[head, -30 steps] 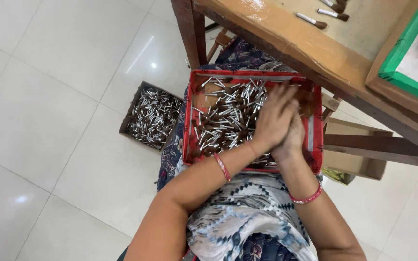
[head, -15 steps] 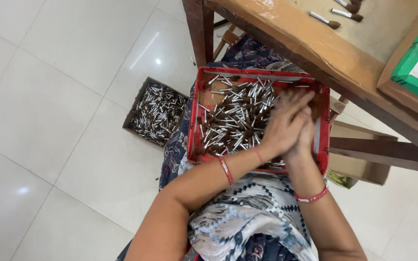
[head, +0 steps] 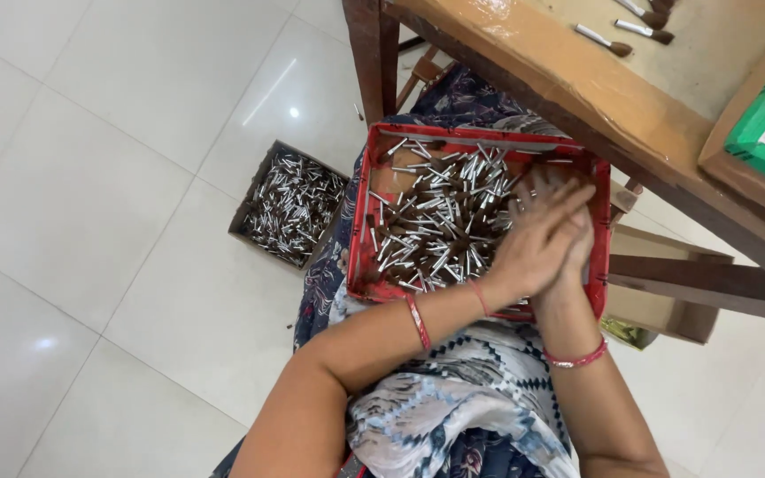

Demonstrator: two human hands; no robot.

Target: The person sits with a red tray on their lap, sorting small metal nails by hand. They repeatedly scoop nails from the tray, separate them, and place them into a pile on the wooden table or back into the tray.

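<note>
In red tray (head: 360, 221): both hands (head: 546, 239) pressed together, grip contents hidden.

Left hand (head: 537, 237) overlaps right hand (head: 575, 252) inside red tray (head: 360, 239) of brush pieces (head: 436, 221) on lap; second box (head: 289, 205) on floor.

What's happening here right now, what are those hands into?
A seated person has a red tray on their lap, filled with small brown pieces with silver metal ends. The left hand lies over the right hand at the tray's right side, pressed together on the pile; whether they grip anything cannot be seen. A cardboard box of silver metal pieces sits on the floor alongside. A wooden table stands just ahead.
</note>
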